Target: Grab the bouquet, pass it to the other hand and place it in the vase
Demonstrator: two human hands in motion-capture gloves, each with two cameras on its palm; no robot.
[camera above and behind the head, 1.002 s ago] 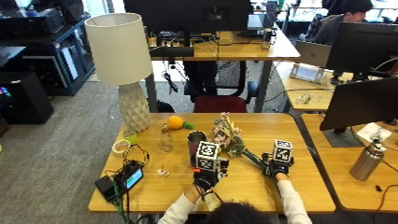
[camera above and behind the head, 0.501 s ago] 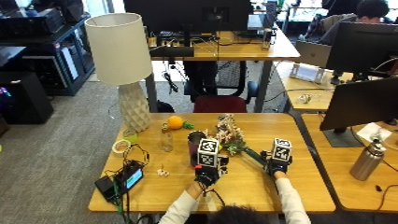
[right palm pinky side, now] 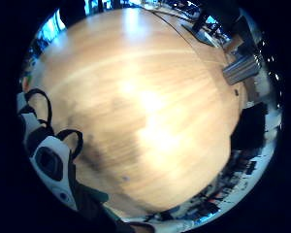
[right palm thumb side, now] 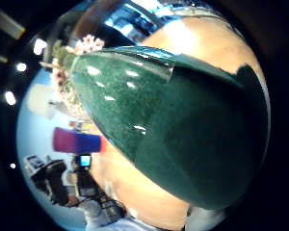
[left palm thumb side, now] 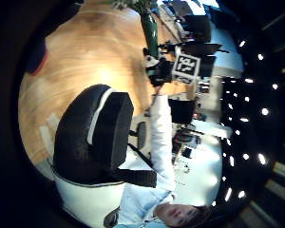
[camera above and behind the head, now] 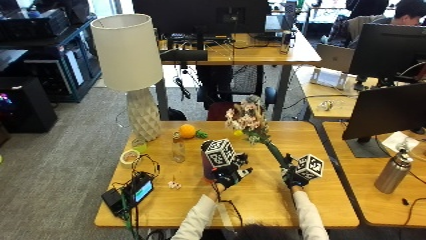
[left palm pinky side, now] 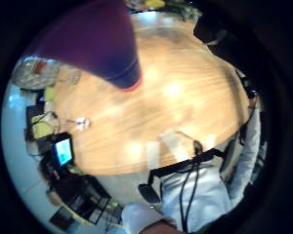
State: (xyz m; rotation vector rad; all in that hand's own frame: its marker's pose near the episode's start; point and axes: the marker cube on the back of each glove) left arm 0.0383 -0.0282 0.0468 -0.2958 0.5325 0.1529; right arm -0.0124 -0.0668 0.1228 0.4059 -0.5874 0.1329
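Observation:
The bouquet [camera above and behind the head: 247, 120], pale pink flowers above a long green wrap, stands tilted over the wooden table [camera above and behind the head: 266, 206]. My right hand [camera above and behind the head: 293, 178] grips the lower end of the wrap, which fills the right thumb side palm view as the bouquet [right palm thumb side: 173, 120]. The dark purple vase [camera above and behind the head: 207, 164] with a red base stands upright to the left, partly hidden. My left hand [camera above and behind the head: 231, 175] hovers just beside the vase with fingers spread and holds nothing. The vase [left palm pinky side: 100, 46] looms close in the left little finger side palm view. The left thumb side palm view shows the right hand [left palm thumb side: 157, 72] on the green wrap.
A tall lamp [camera above and behind the head: 133, 75] stands at the table's far left corner. An orange [camera above and behind the head: 187, 131], a small glass bottle [camera above and behind the head: 178, 148], a tape roll [camera above and behind the head: 130, 156] and a device with a lit screen [camera above and behind the head: 138, 192] lie left of the vase. A metal bottle [camera above and behind the head: 393, 172] stands on the neighbouring desk.
The bouquet has swung up from a low lean to a steeper tilt, its flowers higher above the table. Both hands stay in about the same places.

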